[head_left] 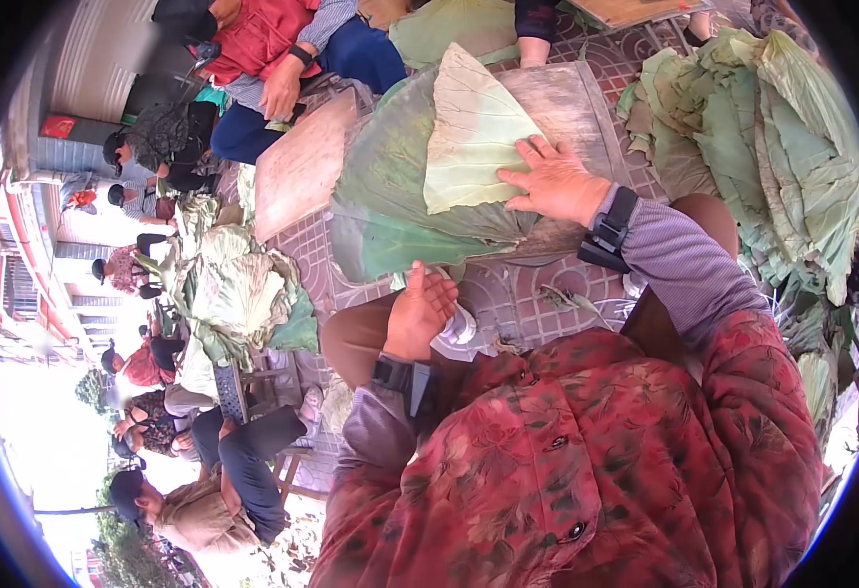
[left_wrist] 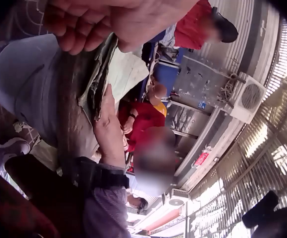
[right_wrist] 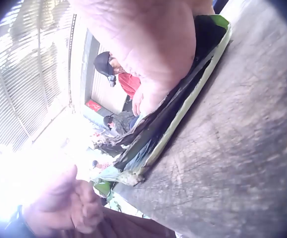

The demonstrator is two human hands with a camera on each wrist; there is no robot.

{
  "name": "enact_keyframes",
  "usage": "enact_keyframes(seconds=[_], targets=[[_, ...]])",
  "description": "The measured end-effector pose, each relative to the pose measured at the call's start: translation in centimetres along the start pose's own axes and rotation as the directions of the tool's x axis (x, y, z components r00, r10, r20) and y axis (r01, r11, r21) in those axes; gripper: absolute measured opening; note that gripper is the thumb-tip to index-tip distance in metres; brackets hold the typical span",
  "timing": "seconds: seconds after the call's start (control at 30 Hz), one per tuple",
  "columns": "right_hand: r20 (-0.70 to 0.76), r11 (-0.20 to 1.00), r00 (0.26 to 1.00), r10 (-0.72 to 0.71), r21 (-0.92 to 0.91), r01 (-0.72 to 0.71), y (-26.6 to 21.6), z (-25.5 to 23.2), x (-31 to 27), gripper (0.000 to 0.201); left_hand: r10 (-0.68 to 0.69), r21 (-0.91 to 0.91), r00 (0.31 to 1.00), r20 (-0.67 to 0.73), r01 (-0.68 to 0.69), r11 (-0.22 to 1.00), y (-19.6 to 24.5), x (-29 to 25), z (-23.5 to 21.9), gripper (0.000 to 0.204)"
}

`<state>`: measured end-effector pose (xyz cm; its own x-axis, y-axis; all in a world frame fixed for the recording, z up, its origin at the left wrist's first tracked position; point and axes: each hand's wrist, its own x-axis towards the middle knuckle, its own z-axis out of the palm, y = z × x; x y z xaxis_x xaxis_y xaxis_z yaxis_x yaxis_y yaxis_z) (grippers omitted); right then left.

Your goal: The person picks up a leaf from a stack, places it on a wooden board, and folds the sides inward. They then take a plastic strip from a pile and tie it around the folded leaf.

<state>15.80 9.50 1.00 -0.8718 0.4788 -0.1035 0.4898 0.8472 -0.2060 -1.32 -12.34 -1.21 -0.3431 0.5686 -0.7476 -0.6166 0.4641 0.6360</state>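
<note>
A stack of large leaves lies on a wooden board (head_left: pixel 586 118), green ones (head_left: pixel 381 157) beneath and a pale leaf (head_left: pixel 469 137) on top. My right hand (head_left: pixel 559 184) rests on the pale leaf's edge with its fingers spread. Palm up, my left hand (head_left: pixel 420 312) is just off the stack's near edge, fingers loosely bent and holding nothing. In the left wrist view the left hand (left_wrist: pixel 118 22) is close to the lens above the layered leaf edges (left_wrist: pixel 98 84). The right wrist view shows the right palm (right_wrist: pixel 153 39) on the layers over the scratched board (right_wrist: pixel 217 134).
A big pile of leaves (head_left: pixel 763 147) stands at the right, another pile (head_left: pixel 238 284) at the left. A second board (head_left: pixel 302 167) adjoins the stack. Several seated people are at the left and top. Tiled ground (head_left: pixel 527 294) shows between my knees.
</note>
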Motion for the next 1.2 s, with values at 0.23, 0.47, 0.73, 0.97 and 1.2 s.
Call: enact_keyframes(seconds=[0.23,0.47,0.73,0.97,1.2], targets=[[-0.115,0.997,0.992,-0.051,-0.069,0.044,0.0,1.4,-0.5,0.05,0.316,-0.243,0.923,-0.219,-0.365,0.899,3.7,1.8,1.1,0.037],[-0.101,0.995,0.99,-0.099,0.006,0.1,0.3,1.9,0.0,0.051,0.266,-0.197,0.899,-0.347,-0.347,0.917,5.8,4.2,3.1,0.014],[-0.057,0.997,0.996,-0.074,0.005,0.074,0.0,1.5,0.0,0.055,0.824,0.857,0.241,0.513,-0.19,-0.479,5.3,3.3,8.3,0.055],[-0.083,0.993,0.993,-0.088,0.069,0.094,0.3,1.6,0.0,0.056,0.627,0.768,0.443,0.641,-0.369,-0.524,4.6,6.1,10.8,0.047],[-0.055,0.992,0.991,-0.122,0.029,0.124,0.0,1.4,-0.6,0.049,0.549,0.72,0.469,0.692,-0.394,-0.571,3.6,6.3,11.2,0.049]])
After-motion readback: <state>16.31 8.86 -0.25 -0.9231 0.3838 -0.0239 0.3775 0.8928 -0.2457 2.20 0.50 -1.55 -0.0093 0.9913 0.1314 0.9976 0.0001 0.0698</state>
